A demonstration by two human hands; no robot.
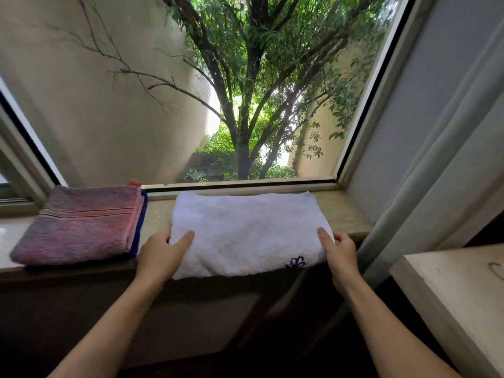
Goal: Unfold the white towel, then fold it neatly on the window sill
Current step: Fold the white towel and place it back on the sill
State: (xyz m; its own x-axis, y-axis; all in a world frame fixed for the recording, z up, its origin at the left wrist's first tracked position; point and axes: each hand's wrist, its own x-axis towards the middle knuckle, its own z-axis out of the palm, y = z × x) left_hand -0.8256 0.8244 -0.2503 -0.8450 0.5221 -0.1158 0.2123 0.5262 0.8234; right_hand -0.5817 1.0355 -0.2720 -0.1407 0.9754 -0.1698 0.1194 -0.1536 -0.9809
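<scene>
Head view: the white towel lies folded on the window sill, right of a pink towel. The left hand and right hand pinch its near corners (unfolding looks not begun).

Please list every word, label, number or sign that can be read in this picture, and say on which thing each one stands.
No text can be read here.
White towel: a dark blue embroidered mark near its front edge, maybe a monogram; the letters cannot be made out.
Pale surface at the right: a faint curved mark, not readable as a letter.
Pink towel: no label or writing shows.
</scene>
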